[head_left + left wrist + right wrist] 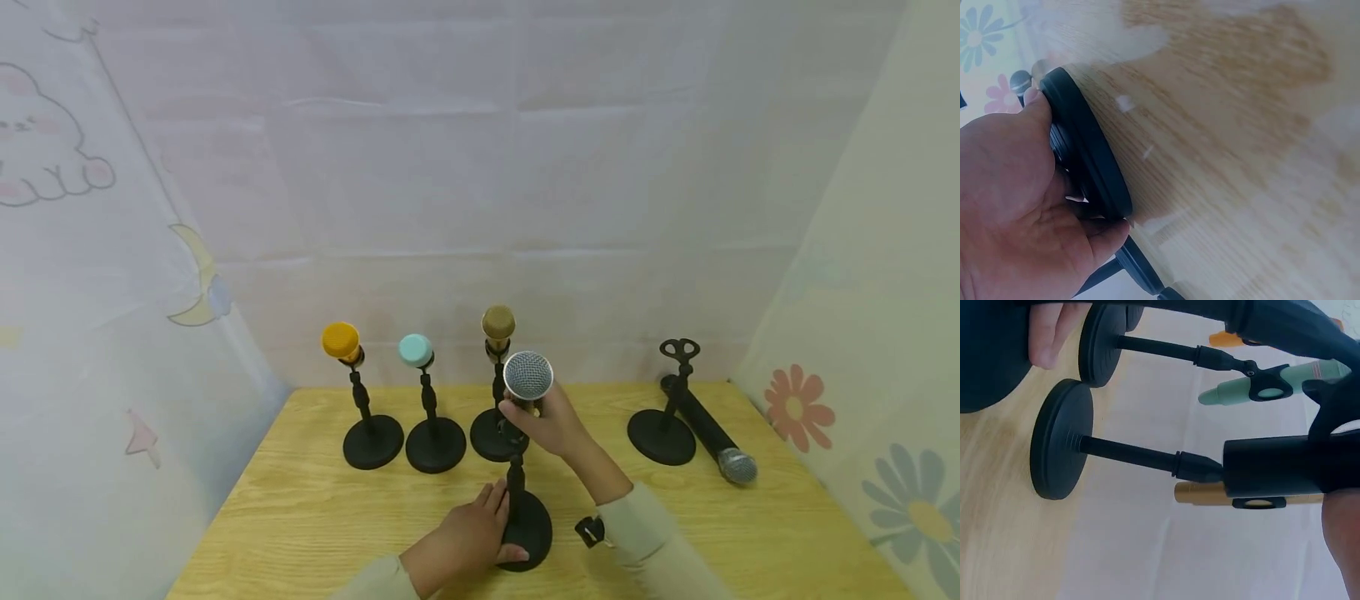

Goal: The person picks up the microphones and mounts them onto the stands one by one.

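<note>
Microphone (528, 375) in right hand (555, 423), left hand (471, 531) partly covering stand base (534, 529)

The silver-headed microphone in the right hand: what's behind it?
Behind the silver-headed microphone is a gold microphone on a black stand; its top and parts of the stand show. The right hand hides some of that stand from sight.

Right hand (1342, 534) against black microphone (1272, 465); 3 more behind: green microphone (1232, 392), gold microphone (1200, 492), orange microphone (1225, 340).

Black microphone (1272, 465), silver mesh head (528, 375) uppermost, at the top of a round-based black stand (532, 529), upright on wooden tabletop (300, 517)
</note>
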